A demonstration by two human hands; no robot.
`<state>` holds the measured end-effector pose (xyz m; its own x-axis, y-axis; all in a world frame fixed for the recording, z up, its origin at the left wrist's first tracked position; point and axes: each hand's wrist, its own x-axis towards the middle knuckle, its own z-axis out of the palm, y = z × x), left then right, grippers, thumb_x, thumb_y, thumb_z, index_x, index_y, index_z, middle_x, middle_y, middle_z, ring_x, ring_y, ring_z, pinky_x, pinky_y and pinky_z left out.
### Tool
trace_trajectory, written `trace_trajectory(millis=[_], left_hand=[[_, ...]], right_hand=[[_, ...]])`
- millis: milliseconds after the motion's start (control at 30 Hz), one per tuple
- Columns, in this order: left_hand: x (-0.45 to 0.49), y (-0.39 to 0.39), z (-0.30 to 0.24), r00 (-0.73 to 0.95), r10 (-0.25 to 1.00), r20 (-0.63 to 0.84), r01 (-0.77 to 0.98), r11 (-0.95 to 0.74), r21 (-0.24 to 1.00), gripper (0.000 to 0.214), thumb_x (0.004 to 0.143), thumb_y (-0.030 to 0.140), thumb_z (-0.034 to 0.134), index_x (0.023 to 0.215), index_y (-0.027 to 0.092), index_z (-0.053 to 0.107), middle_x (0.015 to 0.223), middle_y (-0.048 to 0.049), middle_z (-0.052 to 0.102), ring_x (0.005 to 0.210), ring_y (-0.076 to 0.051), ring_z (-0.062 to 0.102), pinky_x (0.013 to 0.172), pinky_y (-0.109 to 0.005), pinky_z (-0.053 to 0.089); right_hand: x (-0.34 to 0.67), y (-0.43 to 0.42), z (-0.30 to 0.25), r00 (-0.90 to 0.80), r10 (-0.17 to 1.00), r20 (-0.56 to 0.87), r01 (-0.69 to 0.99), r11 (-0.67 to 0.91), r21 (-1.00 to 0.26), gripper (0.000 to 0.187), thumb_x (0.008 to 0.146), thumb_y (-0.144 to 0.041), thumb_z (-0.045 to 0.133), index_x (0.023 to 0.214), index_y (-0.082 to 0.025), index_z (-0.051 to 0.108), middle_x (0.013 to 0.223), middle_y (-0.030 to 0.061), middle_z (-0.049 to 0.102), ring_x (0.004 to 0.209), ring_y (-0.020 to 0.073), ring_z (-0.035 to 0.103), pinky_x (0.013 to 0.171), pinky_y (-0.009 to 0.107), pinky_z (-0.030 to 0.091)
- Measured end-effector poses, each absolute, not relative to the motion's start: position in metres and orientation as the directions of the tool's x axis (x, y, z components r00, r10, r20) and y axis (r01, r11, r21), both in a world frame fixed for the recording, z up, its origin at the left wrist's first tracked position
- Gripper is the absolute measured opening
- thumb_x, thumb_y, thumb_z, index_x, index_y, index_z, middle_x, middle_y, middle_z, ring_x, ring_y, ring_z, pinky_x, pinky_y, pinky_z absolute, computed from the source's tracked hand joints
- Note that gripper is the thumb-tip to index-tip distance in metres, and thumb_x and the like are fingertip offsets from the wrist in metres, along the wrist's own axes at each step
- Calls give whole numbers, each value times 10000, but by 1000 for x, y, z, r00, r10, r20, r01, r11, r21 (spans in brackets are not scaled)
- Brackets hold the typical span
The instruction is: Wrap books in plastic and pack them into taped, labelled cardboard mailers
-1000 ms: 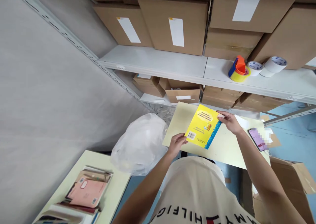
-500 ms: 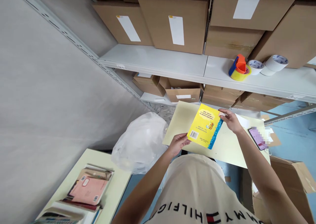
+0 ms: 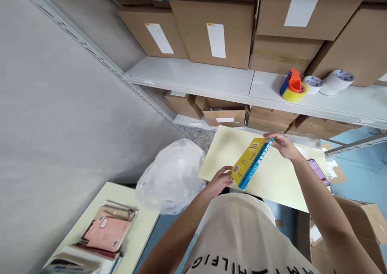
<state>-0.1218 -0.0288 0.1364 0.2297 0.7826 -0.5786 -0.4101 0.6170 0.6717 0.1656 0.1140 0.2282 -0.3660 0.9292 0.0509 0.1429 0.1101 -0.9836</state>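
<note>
A yellow book (image 3: 248,159) with a blue spine is held between both hands above the pale yellow tabletop (image 3: 281,181). It is tilted so that its spine faces me, and the back cover with a barcode slopes away. My left hand (image 3: 222,180) grips the lower left end, fingers at the edge. My right hand (image 3: 281,145) is closed on the upper right end, with its fingers partly behind the cover. To the right of my right arm lies a phone (image 3: 319,171) with a pink and purple screen.
A filled white plastic bag (image 3: 172,177) stands left of the table. Stacked books (image 3: 105,233) lie on a side table (image 3: 145,209). Ahead, a shelf (image 3: 193,74) carries cardboard boxes (image 3: 223,36), a tape dispenser (image 3: 293,86) and tape rolls (image 3: 338,80). An open carton (image 3: 353,221) sits lower right.
The book has turned from showing its back cover flat to a steep tilt with its spine toward me. Both hands keep hold of it.
</note>
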Motion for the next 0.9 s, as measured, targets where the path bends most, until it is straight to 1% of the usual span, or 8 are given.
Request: trace_trajectory(millis=[133,200,300,433,533,633,767,900], left_hand=[[-126,-32,139,114,852,-512,-270,522,809,541,565,479,880,1006,235,681,1315,-125,631,1273,-310,549,978,-363,451],[-131,-30,148,30,893,-449,-262,441,859,584,599,537,841,1084,254,680,1420,-122,552,1357,-320,466,1024,-370,423],[-138,-24,171,70,938,-340,-202,347,916,552,695,634,718,1048,210,715,1253,-146,667,1224,-321,583,973,-392,470],[-141,-15,196,39,982,-186,34,185,982,435,626,466,820,969,208,750,1010,-84,752,943,-265,683,874,-340,519],[-135,-12,196,-56,984,-168,133,174,976,346,683,439,773,934,202,752,856,-38,754,768,-206,669,748,-288,531],[-126,-15,186,-99,968,-232,33,236,971,421,707,511,735,949,167,734,808,-36,738,726,-183,657,682,-267,530],[-115,-20,177,-61,915,-400,-202,381,902,577,640,622,757,984,163,695,870,-56,741,802,-207,692,707,-304,567],[-101,-18,172,-39,878,-478,-388,427,816,604,594,625,795,980,178,669,962,-74,745,916,-237,711,801,-367,583]], right_hand=[[150,116,235,-415,909,26,167,105,-980,423,738,-624,713,946,-255,701,1035,74,731,999,246,660,914,432,516],[143,117,239,-428,903,38,199,135,-971,423,732,-628,713,922,-250,704,1006,72,732,964,246,660,899,432,517],[136,119,243,-428,902,52,243,170,-955,408,719,-617,721,890,-246,710,971,66,735,926,249,661,868,425,526],[126,121,243,-394,919,-7,246,98,-964,427,676,-599,753,887,-229,723,862,48,741,795,232,675,780,404,552],[125,123,242,-339,938,-67,182,-4,-983,465,637,-588,786,926,-227,733,872,49,754,781,228,693,761,392,566],[138,125,240,-295,946,-133,142,-95,-985,530,598,-581,818,976,-221,732,860,57,763,801,239,706,759,394,574],[169,116,228,-346,891,-295,149,-258,-955,516,550,-530,871,933,-210,736,862,66,772,799,248,710,775,418,570],[172,82,198,-262,911,-319,-135,-362,-923,512,543,-566,866,936,-280,704,955,33,764,854,243,715,820,448,572]])
